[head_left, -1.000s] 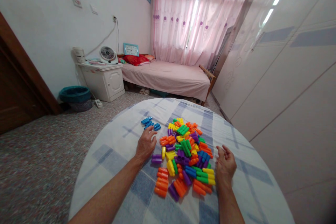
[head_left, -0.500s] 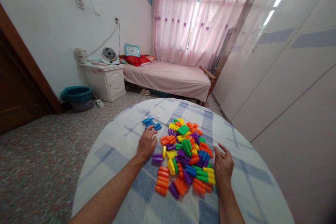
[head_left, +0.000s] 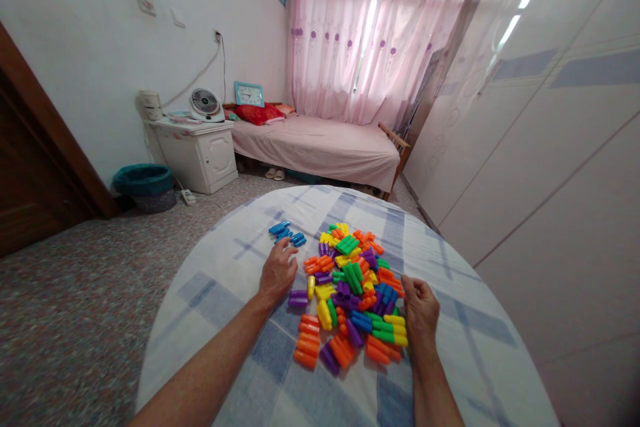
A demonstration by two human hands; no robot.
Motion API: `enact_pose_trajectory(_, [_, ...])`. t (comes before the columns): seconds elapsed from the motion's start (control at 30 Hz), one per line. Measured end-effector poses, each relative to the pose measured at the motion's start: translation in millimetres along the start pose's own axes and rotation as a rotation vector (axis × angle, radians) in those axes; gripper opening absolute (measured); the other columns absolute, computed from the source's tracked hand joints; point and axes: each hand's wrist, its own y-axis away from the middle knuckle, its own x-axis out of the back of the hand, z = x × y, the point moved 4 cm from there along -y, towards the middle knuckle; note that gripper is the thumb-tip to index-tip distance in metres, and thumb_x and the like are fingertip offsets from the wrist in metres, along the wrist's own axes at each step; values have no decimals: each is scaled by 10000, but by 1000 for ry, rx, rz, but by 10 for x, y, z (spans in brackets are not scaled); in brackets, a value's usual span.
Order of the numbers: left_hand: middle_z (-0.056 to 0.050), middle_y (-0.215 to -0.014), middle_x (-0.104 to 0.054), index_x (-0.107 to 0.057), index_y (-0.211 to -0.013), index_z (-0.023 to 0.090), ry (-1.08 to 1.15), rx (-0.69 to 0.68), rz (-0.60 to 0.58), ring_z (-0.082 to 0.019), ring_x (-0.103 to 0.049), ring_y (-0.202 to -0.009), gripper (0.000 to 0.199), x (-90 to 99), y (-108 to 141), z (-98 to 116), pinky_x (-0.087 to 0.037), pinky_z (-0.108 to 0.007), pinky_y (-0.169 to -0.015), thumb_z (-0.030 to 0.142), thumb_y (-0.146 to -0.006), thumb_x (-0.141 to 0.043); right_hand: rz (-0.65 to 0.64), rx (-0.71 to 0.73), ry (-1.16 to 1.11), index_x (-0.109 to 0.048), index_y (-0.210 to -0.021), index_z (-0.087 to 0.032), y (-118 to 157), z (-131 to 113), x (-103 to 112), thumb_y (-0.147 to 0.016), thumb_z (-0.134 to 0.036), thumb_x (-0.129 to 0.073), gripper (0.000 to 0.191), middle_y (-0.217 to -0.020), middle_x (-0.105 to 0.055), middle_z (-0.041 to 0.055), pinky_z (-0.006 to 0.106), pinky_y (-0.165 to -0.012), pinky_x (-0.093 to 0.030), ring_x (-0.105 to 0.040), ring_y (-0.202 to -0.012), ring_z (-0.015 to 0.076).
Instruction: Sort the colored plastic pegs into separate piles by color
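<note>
A heap of plastic building blocks [head_left: 353, 278], shaped like joined tubes in orange, green, yellow, purple and blue, lies on the round table. Just left of it is a small group of blue blocks [head_left: 287, 233]. My left hand [head_left: 278, 272] rests by the near side of that blue group, fingers apart and nothing seen in them. At the heap's right edge my right hand [head_left: 421, 307] has its fingers curled together, fingertips beside some orange blocks [head_left: 389, 278]. Whether anything is pinched there is hidden.
A blue and white checked cloth [head_left: 210, 340] covers the table. Beyond stand a bed [head_left: 320, 143], a white cabinet [head_left: 210, 157] with a fan [head_left: 205, 103], and a waste bin [head_left: 145, 187]. Tall wardrobe doors [head_left: 540, 167] rise on the right.
My right hand has shifted slightly left to the heap's edge, and its fingers have drawn together. My left hand and the blocks look the same; the view has moved slightly.
</note>
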Motion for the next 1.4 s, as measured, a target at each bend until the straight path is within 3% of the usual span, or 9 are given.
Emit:
enact_pose_trajectory(0.1, [-105,-1224,-502,-630,-920,168,-6,1,3,-239,-505,-1143,224,-6,1,-7,-421,-417,-1003,99,-760,-489,5,46,-5,-495,-581,-194,17,0,8,-693,-624,-555,448,-443,-387,-76,221,-426,-287,-341,-428,82])
enact_pose_trajectory(0.23, [-101,-1220,-499,-623,-915,170,-23,-6,3,-236,-505,-1142,221,-9,1,-2,-428,-412,-997,93,-757,-490,25,43,-1,-417,-525,-213,43,46,23,-711,-624,-533,465,-423,-358,-80,224,-421,-275,-315,-420,80])
enact_pose_trajectory(0.43, [-108,-1216,-501,-621,-923,167,-46,13,-17,-237,-500,-1145,228,-6,-2,10,-427,-397,-998,94,-757,-483,-10,1,47,-419,-517,-215,18,62,-2,-693,-642,-532,475,-413,-364,-78,231,-413,-279,-323,-412,84])
enact_pose_trajectory(0.6, [-111,-1210,-515,-619,-927,167,-35,33,-29,-237,-507,-1134,233,2,-10,26,-434,-406,-983,95,-758,-476,-80,-21,90,-426,-507,-209,45,-83,-26,-675,-633,-553,473,-418,-373,-77,228,-415,-281,-339,-413,83])
enact_pose_trajectory(0.83, [-106,-1202,-530,-624,-886,168,1,32,-30,-227,-524,-1110,223,11,-14,43,-430,-413,-979,65,-732,-499,-55,44,225,-414,-485,-216,277,-150,180,-707,-599,-516,453,-394,-360,-72,230,-431,-274,-345,-430,93])
enact_pose_trajectory(1.03, [-99,-1165,-565,-635,-851,162,215,121,-39,-232,-517,-1125,204,29,-27,43,-389,-416,-1007,66,-726,-507,-57,62,307,-444,-500,-213,275,-81,186,-756,-511,-460,394,-420,-426,-54,242,-465,-313,-403,-449,111])
enact_pose_trajectory(1.23, [-53,-909,-672,-622,-968,159,319,154,-155,-156,-636,-803,235,217,134,240,-519,-290,-716,179,-815,-445,-11,22,108,-506,-558,-198,271,-49,221,-731,-543,-469,388,-443,-461,-33,237,-433,-326,-417,-434,112])
enact_pose_trajectory(1.4, [-45,-993,-645,-628,-986,228,223,7,-375,-201,-580,-938,273,413,470,509,-457,-326,-834,209,-718,-584,11,13,58,-540,-599,-193,265,-29,231,-714,-567,-468,398,-512,-530,-5,233,-434,-357,-456,-456,115])
